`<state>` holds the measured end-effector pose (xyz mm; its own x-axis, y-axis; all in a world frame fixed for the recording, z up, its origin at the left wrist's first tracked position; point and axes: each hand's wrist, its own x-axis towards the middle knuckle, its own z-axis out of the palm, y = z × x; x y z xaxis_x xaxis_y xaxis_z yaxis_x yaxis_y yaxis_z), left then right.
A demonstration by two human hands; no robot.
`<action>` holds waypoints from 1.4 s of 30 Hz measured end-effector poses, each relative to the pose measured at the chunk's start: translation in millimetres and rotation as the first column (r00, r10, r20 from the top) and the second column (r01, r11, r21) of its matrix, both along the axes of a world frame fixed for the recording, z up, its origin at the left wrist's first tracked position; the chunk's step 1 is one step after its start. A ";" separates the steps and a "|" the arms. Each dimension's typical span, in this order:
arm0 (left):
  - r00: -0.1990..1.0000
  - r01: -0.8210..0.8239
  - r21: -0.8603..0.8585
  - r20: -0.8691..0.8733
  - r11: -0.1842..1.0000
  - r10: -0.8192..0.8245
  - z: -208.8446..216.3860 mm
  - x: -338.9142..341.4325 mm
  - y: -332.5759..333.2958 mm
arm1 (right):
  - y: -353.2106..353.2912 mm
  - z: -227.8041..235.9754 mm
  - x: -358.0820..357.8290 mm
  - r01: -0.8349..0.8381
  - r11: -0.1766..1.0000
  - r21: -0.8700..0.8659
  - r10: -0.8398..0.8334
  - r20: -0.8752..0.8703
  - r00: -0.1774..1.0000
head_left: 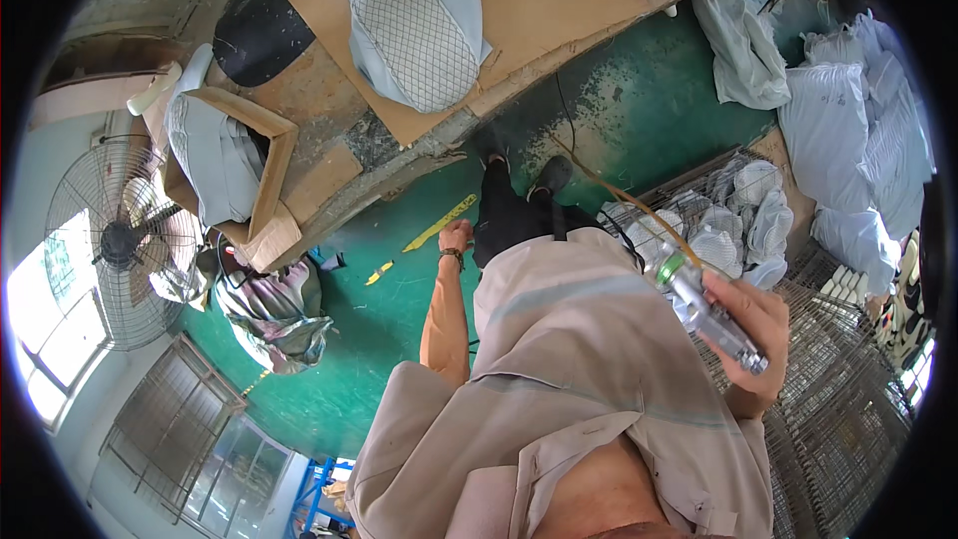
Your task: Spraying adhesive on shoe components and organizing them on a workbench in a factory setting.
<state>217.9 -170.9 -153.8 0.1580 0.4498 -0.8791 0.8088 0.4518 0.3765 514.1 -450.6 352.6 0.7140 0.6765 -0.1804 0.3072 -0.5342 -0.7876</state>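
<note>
My right hand [750, 324] is closed around a silver spray gun [711, 314] with a green fitting, held up in front of my right side. A thin brown hose [639, 205] runs by the gun and away over the floor. Low by my left thigh hangs my left hand [456, 235], a dark bracelet on its wrist; its fingers are too foreshortened to tell whether they are open or closed. Nearest in front, on the workbench, lies a rounded pad [414, 40] with white quilted netting and pale blue fabric edges, touched by neither hand.
Brown cardboard [539, 0] covers part of the bench [329, 195]. A wooden box [264, 175] of stacked pale sheets stands left, near a large fan [120, 240]. Right are a wire rack [848, 379], piled rounded pads [718, 240] and white sacks [828, 130]. Yellow tape [439, 223] marks the green floor.
</note>
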 end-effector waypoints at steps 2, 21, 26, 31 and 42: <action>0.996 0.081 0.027 0.026 0.996 -0.081 -2.1 5.1 10.6 | -1.7 2.7 1.2 -0.113 0.992 0.046 0.116 -0.047 0.992; 0.697 -0.511 0.034 0.601 0.859 0.391 59.4 204.2 117.5 | 27.9 17.0 0.3 0.023 0.998 0.063 -0.039 0.256 0.966; 0.723 -0.480 0.013 0.572 0.877 0.388 63.0 195.5 117.0 | 24.4 19.3 0.4 0.100 0.995 0.006 -0.100 0.164 0.981; 0.750 -0.431 0.070 0.582 0.899 0.314 74.2 197.7 116.2 | 20.3 27.4 6.8 0.034 0.999 0.013 -0.036 0.170 0.985; 0.404 -0.364 0.028 0.905 0.931 0.131 248.3 310.8 118.1 | 12.9 1.0 -8.2 0.222 0.970 0.096 -0.231 0.088 0.969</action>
